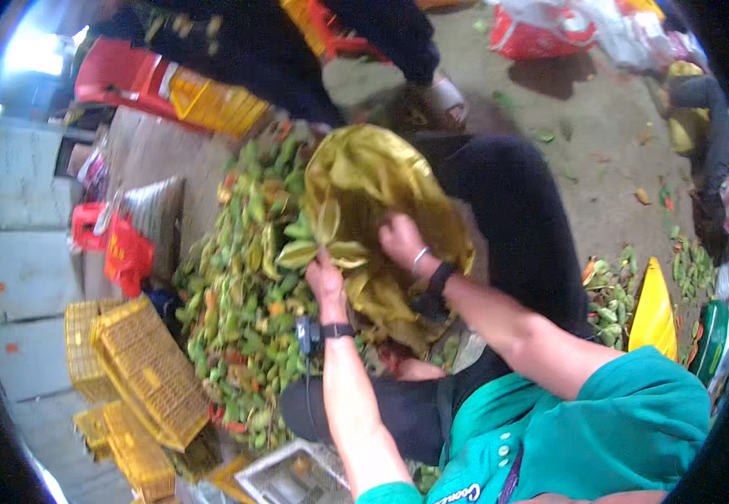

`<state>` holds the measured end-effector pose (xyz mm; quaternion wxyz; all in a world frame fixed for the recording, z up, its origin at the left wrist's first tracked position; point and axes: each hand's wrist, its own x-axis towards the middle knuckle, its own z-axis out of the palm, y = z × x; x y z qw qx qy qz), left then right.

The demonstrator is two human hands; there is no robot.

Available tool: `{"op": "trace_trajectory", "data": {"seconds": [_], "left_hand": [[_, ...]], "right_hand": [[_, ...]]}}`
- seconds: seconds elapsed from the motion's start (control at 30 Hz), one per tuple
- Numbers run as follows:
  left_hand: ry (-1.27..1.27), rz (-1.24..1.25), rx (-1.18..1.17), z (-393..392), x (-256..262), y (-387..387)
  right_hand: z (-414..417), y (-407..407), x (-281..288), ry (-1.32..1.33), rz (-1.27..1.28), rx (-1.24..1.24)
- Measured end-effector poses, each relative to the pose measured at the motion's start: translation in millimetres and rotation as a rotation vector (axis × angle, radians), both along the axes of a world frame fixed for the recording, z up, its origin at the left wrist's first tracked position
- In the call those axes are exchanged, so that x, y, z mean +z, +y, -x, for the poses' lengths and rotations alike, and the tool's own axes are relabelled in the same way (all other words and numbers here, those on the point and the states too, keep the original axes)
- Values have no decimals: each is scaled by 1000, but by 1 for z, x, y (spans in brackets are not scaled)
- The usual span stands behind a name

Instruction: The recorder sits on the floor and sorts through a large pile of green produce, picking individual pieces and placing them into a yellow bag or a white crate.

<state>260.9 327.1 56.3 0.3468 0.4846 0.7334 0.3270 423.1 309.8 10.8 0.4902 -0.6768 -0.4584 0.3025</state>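
Note:
My left hand (327,282) grips the stem end of a small cluster of broad, pale green leaves (328,242), which fan out past the fingertips. Beneath and beyond it spreads a heap of green leaves (238,309) mixed with orange and red ones. My right hand (401,239) is over the mouth of a yellow-olive sack (371,157), its fingers curled. Motion blur hides whether that hand holds anything. The sack stands open between my knees, its rim crumpled and its inside dark.
Yellow plastic crates (150,372) lie stacked at the left, near a grey tray (295,472). A person in dark clothes (264,57) is across the heap, by a yellow basket (216,101). A red and white bag (541,31) rests on the floor. More leaves (613,309) lie right.

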Motion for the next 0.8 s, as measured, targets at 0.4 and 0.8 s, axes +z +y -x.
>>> {"op": "trace_trajectory", "data": {"seconds": [0.4, 0.8], "left_hand": [[-416, 58, 9, 11, 12, -24], [-192, -45, -41, -14, 13, -27]], "right_hand": [[8, -22, 65, -106, 34, 872], [16, -26, 48, -125, -7, 1028]]}}
